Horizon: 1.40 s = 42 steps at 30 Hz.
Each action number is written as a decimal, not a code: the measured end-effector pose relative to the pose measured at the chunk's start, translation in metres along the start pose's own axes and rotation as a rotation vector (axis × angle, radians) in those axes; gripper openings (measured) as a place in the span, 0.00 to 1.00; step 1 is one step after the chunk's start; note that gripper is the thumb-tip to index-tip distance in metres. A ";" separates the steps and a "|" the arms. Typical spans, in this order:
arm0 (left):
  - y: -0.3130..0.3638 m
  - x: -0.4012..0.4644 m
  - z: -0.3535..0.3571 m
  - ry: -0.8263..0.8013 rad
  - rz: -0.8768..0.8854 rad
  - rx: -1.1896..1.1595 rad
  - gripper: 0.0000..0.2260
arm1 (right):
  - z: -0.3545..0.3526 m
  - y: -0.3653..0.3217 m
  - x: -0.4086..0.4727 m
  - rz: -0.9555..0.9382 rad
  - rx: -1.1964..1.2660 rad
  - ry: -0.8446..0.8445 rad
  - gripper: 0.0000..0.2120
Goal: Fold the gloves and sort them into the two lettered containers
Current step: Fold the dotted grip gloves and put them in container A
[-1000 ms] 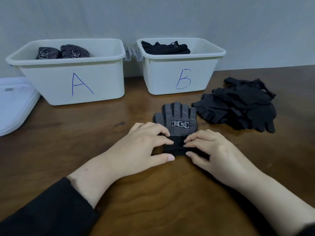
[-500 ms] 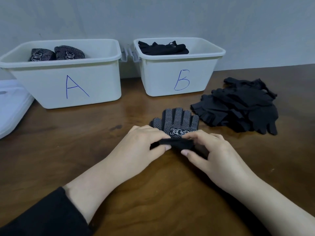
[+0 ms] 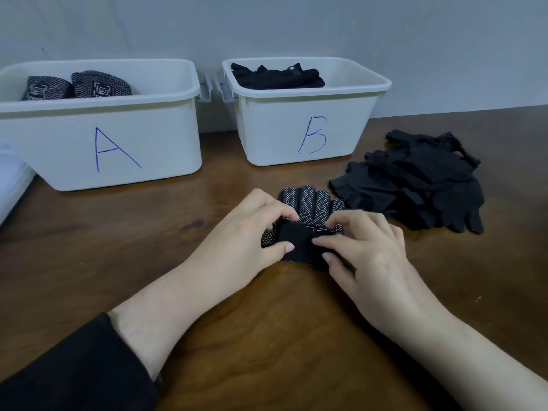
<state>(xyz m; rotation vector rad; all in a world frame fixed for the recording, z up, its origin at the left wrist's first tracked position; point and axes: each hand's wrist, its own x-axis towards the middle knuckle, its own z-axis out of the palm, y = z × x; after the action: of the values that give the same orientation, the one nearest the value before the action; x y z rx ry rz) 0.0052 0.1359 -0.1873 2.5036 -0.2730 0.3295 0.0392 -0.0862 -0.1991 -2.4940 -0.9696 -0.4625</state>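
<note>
A black glove with white dots lies on the wooden table, fingers pointing away from me. Its plain black cuff is folded up over the palm. My left hand pinches the cuff's left edge and my right hand pinches its right edge. White container A at the back left holds two folded dotted gloves. White container B beside it holds folded plain black gloves.
A loose pile of black gloves lies to the right of the dotted glove, near container B. A white lid or tray pokes in at the left edge. A grey wall stands right behind the containers.
Both hands lifted the cuff end of the dotted glove and rolled it forward over the palm, covering the white logo. The camera moved slightly closer.
</note>
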 end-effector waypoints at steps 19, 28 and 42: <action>-0.010 0.002 -0.002 -0.096 0.126 0.235 0.19 | -0.006 0.006 0.010 0.070 0.113 -0.107 0.12; -0.002 -0.025 -0.017 -0.056 -0.078 -0.081 0.12 | -0.023 -0.012 -0.001 0.178 0.402 -0.162 0.12; -0.009 0.003 -0.009 0.161 -0.099 0.056 0.14 | -0.007 0.012 0.087 0.299 0.178 -0.400 0.03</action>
<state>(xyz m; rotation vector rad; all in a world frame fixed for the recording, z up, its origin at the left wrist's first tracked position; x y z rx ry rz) 0.0084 0.1478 -0.1844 2.5172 -0.0762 0.5019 0.1074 -0.0497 -0.1575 -2.5530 -0.7134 0.2155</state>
